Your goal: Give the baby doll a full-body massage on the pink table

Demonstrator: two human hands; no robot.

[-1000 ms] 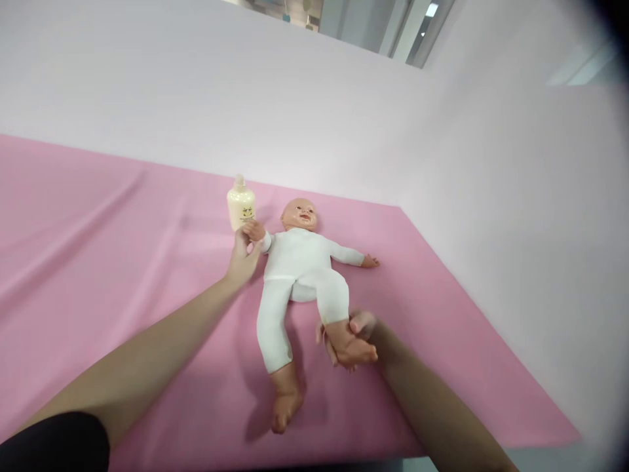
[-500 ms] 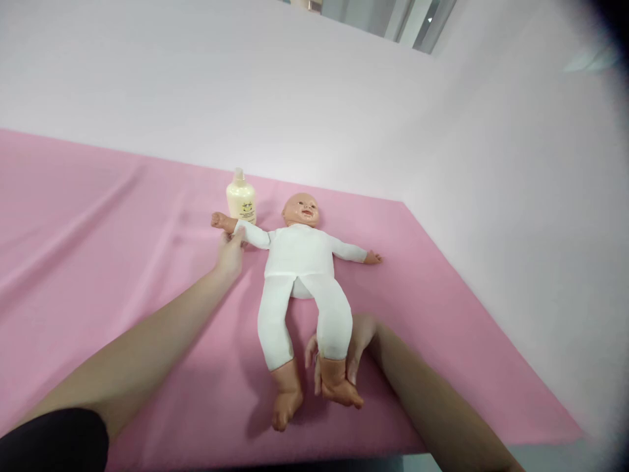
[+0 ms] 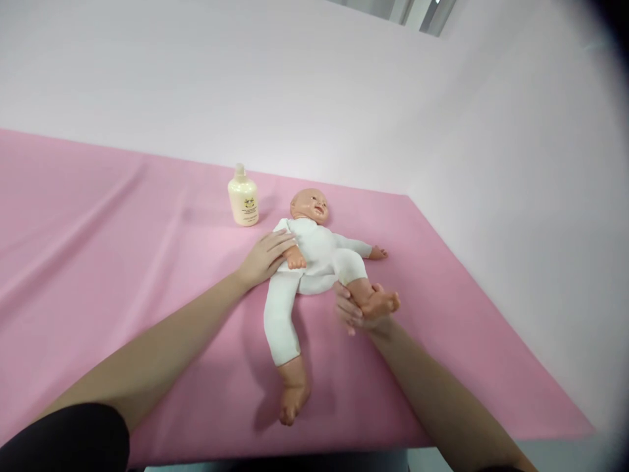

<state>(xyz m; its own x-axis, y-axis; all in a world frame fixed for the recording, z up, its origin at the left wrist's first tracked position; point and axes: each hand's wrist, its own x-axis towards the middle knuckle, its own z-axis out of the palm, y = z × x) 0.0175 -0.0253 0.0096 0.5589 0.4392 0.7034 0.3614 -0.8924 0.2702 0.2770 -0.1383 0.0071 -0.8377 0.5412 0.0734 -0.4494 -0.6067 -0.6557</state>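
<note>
A baby doll (image 3: 314, 242) with a white cloth body lies on its back on the pink cloth (image 3: 187, 393). My left hand (image 3: 265, 259) is wrapped over the doll's arm on the left side and holds it folded across the belly. The doll's small hand sticks out past my fingertips. My right hand (image 3: 356, 311) grips the doll's lower leg on the right side from beneath, bending it up toward the torso; part of the palm is hidden by the foot. The doll's other leg lies stretched out toward me.
Left of the doll's head stands a pale yellow lotion bottle (image 3: 244, 200) with a dark printed label. White walls (image 3: 196, 85) rise behind the far edge and along the right side. The cloth's front edge runs just below the doll's outstretched foot.
My left hand has brought the doll's arm from outstretched to across its belly. My right hand has raised and bent the leg. The doll's head and torso have tipped slightly to the right.
</note>
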